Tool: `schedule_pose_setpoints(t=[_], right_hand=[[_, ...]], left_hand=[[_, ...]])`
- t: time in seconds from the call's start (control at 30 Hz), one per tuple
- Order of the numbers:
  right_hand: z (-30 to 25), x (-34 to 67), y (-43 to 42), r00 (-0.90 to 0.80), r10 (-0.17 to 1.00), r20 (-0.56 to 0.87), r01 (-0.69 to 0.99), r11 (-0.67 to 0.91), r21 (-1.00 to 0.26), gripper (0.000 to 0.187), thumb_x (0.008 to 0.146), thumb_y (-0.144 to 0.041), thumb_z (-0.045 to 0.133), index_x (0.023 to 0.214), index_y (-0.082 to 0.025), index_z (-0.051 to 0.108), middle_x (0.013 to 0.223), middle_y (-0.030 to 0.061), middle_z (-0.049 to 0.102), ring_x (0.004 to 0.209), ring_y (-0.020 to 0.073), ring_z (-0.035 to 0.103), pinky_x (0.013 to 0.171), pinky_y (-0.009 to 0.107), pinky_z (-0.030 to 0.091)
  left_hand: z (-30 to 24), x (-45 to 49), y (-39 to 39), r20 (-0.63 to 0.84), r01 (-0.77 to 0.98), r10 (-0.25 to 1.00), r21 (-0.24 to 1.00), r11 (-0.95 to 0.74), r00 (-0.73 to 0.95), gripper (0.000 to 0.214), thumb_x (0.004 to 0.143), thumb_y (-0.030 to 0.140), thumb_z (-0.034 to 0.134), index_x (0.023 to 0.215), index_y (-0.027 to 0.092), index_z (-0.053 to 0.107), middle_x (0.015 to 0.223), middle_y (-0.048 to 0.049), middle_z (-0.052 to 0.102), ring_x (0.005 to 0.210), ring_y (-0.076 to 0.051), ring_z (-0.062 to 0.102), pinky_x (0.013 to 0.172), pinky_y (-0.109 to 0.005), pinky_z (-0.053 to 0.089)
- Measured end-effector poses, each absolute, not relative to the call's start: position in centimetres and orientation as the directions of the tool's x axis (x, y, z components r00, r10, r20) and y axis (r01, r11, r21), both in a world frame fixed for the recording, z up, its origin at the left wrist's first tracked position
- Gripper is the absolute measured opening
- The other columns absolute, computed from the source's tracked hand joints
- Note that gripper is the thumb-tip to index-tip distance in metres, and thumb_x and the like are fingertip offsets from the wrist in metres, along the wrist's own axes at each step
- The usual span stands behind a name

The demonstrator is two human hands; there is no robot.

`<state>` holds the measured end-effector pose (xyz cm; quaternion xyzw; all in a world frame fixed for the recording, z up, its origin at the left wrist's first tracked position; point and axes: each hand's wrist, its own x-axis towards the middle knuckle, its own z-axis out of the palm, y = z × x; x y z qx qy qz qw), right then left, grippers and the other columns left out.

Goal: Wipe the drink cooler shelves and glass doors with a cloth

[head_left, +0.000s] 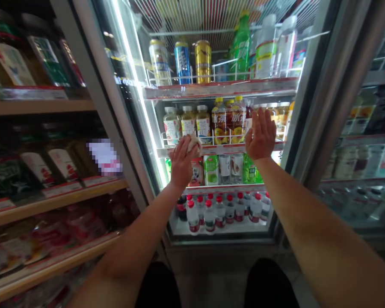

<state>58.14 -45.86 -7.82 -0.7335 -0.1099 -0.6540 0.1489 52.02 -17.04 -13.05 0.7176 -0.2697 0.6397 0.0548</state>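
Cloth (194, 144): wadded, pressed on the middle shelf rail (224, 149), left end.
Left hand (181, 164): grip closed round it.
Right hand (260, 133): spread, empty, by the bottles (224, 122).
Progress: seemingly mid-wipe, most of the rail left.

Both bare arms reach forward to the frame's centre; left hand (182, 164) curled closed, right hand (260, 133) open, palm forward.

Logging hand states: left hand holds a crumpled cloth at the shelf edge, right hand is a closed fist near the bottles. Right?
No: the head view shows the right hand open, fingers spread, near the bottles. The left hand holds the crumpled cloth at the shelf edge.
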Motion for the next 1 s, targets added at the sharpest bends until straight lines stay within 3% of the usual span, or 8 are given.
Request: schedule_pose_setpoints(t=[0.17, 0.4, 0.47, 0.6, 0.67, 0.83, 0.9, 1.0], right_hand=[[-7.8, 57.9, -45.7, 0.136, -0.044, 0.990, 0.358, -0.929, -0.091, 0.058, 0.097, -0.027, 0.031, 0.155, -0.021, 0.038, 0.159, 0.0081, 0.043, 0.153, 0.0241, 0.028, 0.123, 0.050, 0.028], [-7.8, 57.9, -45.7, 0.138, -0.048, 0.989, 0.376, -0.922, -0.097, 0.059, 0.097, -0.027, 0.032, 0.154, -0.019, 0.039, 0.159, 0.0093, 0.043, 0.153, 0.0248, 0.027, 0.123, 0.051, 0.027], [-7.7, 57.8, -45.7, 0.136, -0.047, 0.990, 0.379, -0.921, -0.095, 0.059, 0.096, -0.027, 0.033, 0.154, -0.019, 0.040, 0.158, 0.0096, 0.043, 0.153, 0.0248, 0.027, 0.122, 0.051, 0.027], [-7.7, 57.8, -45.6, 0.145, -0.051, 0.988, 0.386, -0.917, -0.104, 0.059, 0.096, -0.027, 0.033, 0.153, -0.018, 0.041, 0.158, 0.0109, 0.043, 0.153, 0.0252, 0.027, 0.122, 0.051, 0.027], [-7.7, 57.8, -45.6, 0.144, -0.053, 0.988, 0.383, -0.918, -0.105, 0.059, 0.096, -0.027, 0.032, 0.153, -0.017, 0.041, 0.158, 0.0108, 0.043, 0.153, 0.0251, 0.028, 0.123, 0.051, 0.026], [-7.7, 57.7, -45.7, 0.131, -0.048, 0.990, 0.378, -0.921, -0.095, 0.058, 0.096, -0.027, 0.031, 0.153, -0.018, 0.042, 0.158, 0.0092, 0.044, 0.153, 0.0244, 0.028, 0.123, 0.051, 0.027], [-7.7, 57.7, -45.7, 0.131, -0.047, 0.990, 0.385, -0.918, -0.095, 0.059, 0.095, -0.027, 0.031, 0.152, -0.017, 0.042, 0.158, 0.0099, 0.044, 0.153, 0.0245, 0.028, 0.123, 0.051, 0.027], [-7.7, 57.8, -45.7, 0.127, -0.052, 0.991, 0.392, -0.915, -0.099, 0.059, 0.094, -0.027, 0.035, 0.151, -0.016, 0.043, 0.157, 0.0108, 0.044, 0.152, 0.0250, 0.029, 0.123, 0.050, 0.027]], left_hand=[[-17.0, 50.9, -16.6, 0.680, -0.583, -0.719, -0.528, -0.617, 0.145, 0.045, 0.101, 0.010, 0.046, 0.142, 0.028, 0.054, 0.147, -0.0048, 0.056, 0.147, -0.020, 0.038, 0.119, -0.043, 0.038], [-11.8, 52.1, -16.7, 0.929, -0.459, -0.368, -0.309, -0.833, 0.042, 0.049, 0.101, 0.010, 0.042, 0.146, 0.027, 0.051, 0.159, -0.0095, 0.039, 0.151, -0.025, 0.029, 0.121, -0.052, 0.033], [-13.0, 51.7, -17.0, 0.904, -0.471, -0.421, -0.342, -0.813, 0.071, 0.050, 0.100, 0.008, 0.043, 0.146, 0.027, 0.051, 0.158, -0.0090, 0.042, 0.151, -0.024, 0.029, 0.121, -0.050, 0.033], [-15.1, 51.0, -16.6, 0.685, -0.541, -0.710, -0.540, -0.644, 0.162, 0.052, 0.097, 0.004, 0.046, 0.143, 0.028, 0.053, 0.152, -0.0050, 0.050, 0.150, -0.021, 0.032, 0.122, -0.044, 0.033], [-13.8, 51.2, -16.2, 0.698, -0.515, -0.698, -0.543, -0.663, 0.161, 0.053, 0.097, 0.004, 0.048, 0.144, 0.028, 0.052, 0.154, -0.0053, 0.047, 0.151, -0.022, 0.030, 0.122, -0.045, 0.032], [-10.0, 52.2, -15.9, 0.914, -0.379, -0.394, -0.333, -0.863, 0.095, 0.058, 0.096, 0.004, 0.045, 0.148, 0.031, 0.047, 0.162, -0.0056, 0.035, 0.153, -0.025, 0.024, 0.122, -0.051, 0.031], [-11.0, 52.0, -16.3, 0.897, -0.394, -0.432, -0.364, -0.844, 0.095, 0.058, 0.096, 0.004, 0.044, 0.149, 0.027, 0.047, 0.161, -0.0086, 0.036, 0.153, -0.026, 0.024, 0.121, -0.050, 0.032], [-13.7, 51.3, -17.0, 0.744, -0.496, -0.648, -0.506, -0.706, 0.164, 0.056, 0.095, 0.002, 0.044, 0.146, 0.024, 0.049, 0.155, -0.0098, 0.045, 0.152, -0.025, 0.028, 0.120, -0.047, 0.034]])
